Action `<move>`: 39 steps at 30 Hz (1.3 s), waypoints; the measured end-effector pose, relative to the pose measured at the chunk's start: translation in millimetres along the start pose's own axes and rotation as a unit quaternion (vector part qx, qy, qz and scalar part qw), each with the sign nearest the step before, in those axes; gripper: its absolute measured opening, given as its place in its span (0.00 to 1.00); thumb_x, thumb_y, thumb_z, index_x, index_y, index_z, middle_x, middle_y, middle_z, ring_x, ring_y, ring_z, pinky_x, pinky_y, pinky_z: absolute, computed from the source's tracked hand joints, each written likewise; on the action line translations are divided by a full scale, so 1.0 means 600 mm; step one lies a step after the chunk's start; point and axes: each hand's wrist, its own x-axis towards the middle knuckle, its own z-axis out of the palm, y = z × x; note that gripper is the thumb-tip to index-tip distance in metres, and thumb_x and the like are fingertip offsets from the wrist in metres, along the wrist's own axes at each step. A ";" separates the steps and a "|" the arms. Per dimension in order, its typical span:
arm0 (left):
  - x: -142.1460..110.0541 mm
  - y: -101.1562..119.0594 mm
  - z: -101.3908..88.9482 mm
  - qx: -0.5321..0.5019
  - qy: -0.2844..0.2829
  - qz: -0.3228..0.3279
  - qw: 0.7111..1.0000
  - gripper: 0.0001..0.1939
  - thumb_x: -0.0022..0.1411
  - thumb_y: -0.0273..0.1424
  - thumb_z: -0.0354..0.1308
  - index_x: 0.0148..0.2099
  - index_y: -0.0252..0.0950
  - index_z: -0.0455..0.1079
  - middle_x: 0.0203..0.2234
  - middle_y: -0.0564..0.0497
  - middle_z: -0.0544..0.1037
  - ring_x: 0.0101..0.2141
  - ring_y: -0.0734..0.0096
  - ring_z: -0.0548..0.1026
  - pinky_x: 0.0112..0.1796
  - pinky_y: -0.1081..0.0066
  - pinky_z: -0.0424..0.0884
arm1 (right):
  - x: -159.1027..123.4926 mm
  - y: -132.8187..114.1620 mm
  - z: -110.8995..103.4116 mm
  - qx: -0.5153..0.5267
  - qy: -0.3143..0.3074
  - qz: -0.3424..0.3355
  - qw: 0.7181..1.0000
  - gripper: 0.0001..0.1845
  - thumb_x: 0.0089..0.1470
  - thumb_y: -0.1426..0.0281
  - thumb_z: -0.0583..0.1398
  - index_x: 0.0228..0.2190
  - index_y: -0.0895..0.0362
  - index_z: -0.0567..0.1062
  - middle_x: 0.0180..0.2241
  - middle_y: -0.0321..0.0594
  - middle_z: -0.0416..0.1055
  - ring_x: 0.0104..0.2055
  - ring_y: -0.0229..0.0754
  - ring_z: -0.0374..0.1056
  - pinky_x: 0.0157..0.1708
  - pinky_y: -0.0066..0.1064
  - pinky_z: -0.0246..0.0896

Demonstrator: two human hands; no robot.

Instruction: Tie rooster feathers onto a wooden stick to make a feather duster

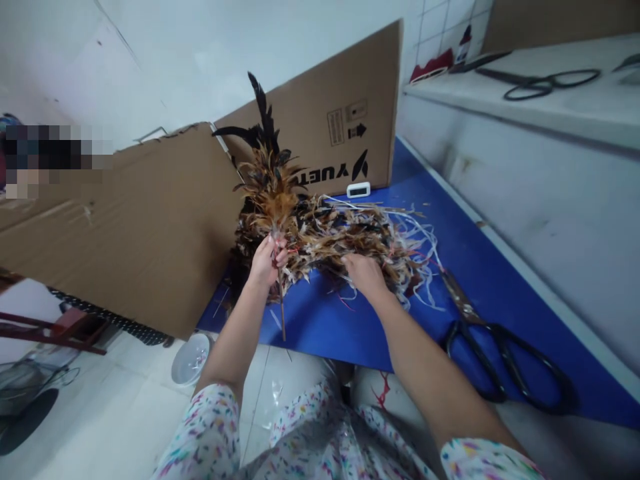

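My left hand (269, 259) is closed round the stick of a feather duster (273, 177), held upright with brown and black feathers fanning out above the fist. Its thin wooden stick (283, 310) points down over the table's front edge. My right hand (367, 273) reaches to the near side of a loose pile of brown feathers (345, 230); the fingers are bent and partly buried among the feathers. Whether they pinch anything I cannot make out. White and red strings (423, 247) trail from the pile's right side.
Large black-handled scissors (473, 317) lie at the right of the blue table (320, 320). Cardboard panels (165, 220) stand at the left and back. A small white digital device (359, 191) sits behind the feathers. More scissors (540, 81) rest on the ledge. A white bucket (187, 360) stands below.
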 end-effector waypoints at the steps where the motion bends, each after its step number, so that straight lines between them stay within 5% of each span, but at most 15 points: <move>1: 0.004 0.001 0.001 -0.001 0.003 0.001 1.000 0.12 0.59 0.36 0.61 0.34 0.35 0.63 0.25 0.56 0.67 0.16 0.88 0.55 0.16 0.81 0.48 | 0.001 0.003 -0.004 0.012 0.014 0.023 1.000 0.18 0.64 0.67 0.49 0.39 0.56 0.79 0.35 0.47 0.78 0.37 0.45 0.73 0.38 0.31 0.60; 10: 0.047 -0.001 0.002 0.067 0.071 0.124 0.987 0.16 0.56 0.38 0.64 0.35 0.38 0.58 0.23 0.58 0.69 0.16 0.86 0.59 0.17 0.81 0.49 | 0.017 0.042 -0.008 0.126 0.118 0.153 0.973 0.22 0.63 0.68 0.47 0.48 0.60 0.75 0.33 0.49 0.77 0.38 0.48 0.71 0.41 0.36 0.60; 16: 0.081 -0.008 0.021 0.064 0.179 0.170 0.967 0.12 0.60 0.39 0.56 0.36 0.38 0.59 0.20 0.60 0.65 0.16 0.83 0.61 0.16 0.80 0.50 | 0.024 0.041 0.006 0.116 0.290 0.027 0.950 0.24 0.42 0.75 0.57 0.44 0.60 0.77 0.45 0.49 0.73 0.49 0.52 0.66 0.52 0.45 0.59; 19: 0.090 -0.015 0.034 0.063 0.184 0.176 0.965 0.08 0.59 0.33 0.56 0.39 0.38 0.61 0.20 0.60 0.65 0.17 0.83 0.62 0.17 0.81 0.51 | 0.012 0.010 -0.003 0.131 0.340 -0.063 0.929 0.18 0.46 0.75 0.57 0.40 0.59 0.77 0.43 0.47 0.73 0.49 0.50 0.66 0.53 0.44 0.59; 21: 0.092 -0.020 0.044 0.056 0.181 0.193 0.963 0.08 0.58 0.31 0.56 0.39 0.38 0.61 0.20 0.61 0.64 0.17 0.83 0.62 0.17 0.80 0.52 | -0.001 -0.019 -0.004 0.203 0.286 -0.102 0.931 0.14 0.52 0.70 0.57 0.40 0.59 0.77 0.42 0.47 0.74 0.41 0.45 0.69 0.46 0.38 0.64; 24: 0.090 -0.028 0.065 0.035 0.175 0.221 0.959 0.10 0.58 0.32 0.58 0.41 0.38 0.61 0.22 0.60 0.64 0.18 0.83 0.62 0.18 0.79 0.54 | -0.024 -0.060 0.013 0.325 0.091 -0.105 0.936 0.19 0.54 0.63 0.59 0.46 0.58 0.73 0.40 0.44 0.75 0.27 0.36 0.65 0.33 0.32 0.64; 29: 0.081 -0.040 0.101 0.011 0.177 0.248 0.952 0.11 0.60 0.34 0.59 0.42 0.39 0.62 0.25 0.59 0.65 0.19 0.84 0.62 0.20 0.79 0.56 | -0.051 -0.090 0.056 0.424 -0.164 -0.113 0.883 0.23 0.54 0.62 0.59 0.51 0.57 0.68 0.32 0.37 0.75 0.21 0.33 0.62 0.25 0.28 0.59; 33: 0.076 -0.043 0.103 0.046 0.151 0.266 0.951 0.09 0.62 0.34 0.58 0.44 0.38 0.65 0.30 0.55 0.70 0.25 0.81 0.67 0.27 0.78 0.64 | -0.049 -0.087 0.059 0.467 -0.215 -0.114 0.850 0.13 0.57 0.65 0.55 0.42 0.58 0.69 0.24 0.34 0.70 0.21 0.35 0.60 0.23 0.27 0.58; 37: 0.090 -0.025 0.088 0.111 0.230 0.294 0.921 0.09 0.64 0.35 0.56 0.45 0.39 0.69 0.46 0.49 0.72 0.44 0.73 0.71 0.39 0.77 0.68 | -0.042 -0.084 0.047 0.507 -0.234 -0.114 0.821 0.12 0.56 0.64 0.55 0.40 0.58 0.67 0.23 0.34 0.69 0.20 0.34 0.60 0.23 0.27 0.57; 39: 0.102 -0.014 0.085 0.091 0.202 0.278 0.935 0.11 0.64 0.36 0.56 0.48 0.41 0.69 0.52 0.49 0.71 0.50 0.71 0.70 0.41 0.76 0.69 | -0.042 -0.085 0.042 0.514 -0.245 -0.116 0.814 0.12 0.56 0.64 0.55 0.40 0.58 0.67 0.23 0.34 0.70 0.20 0.33 0.59 0.22 0.27 0.56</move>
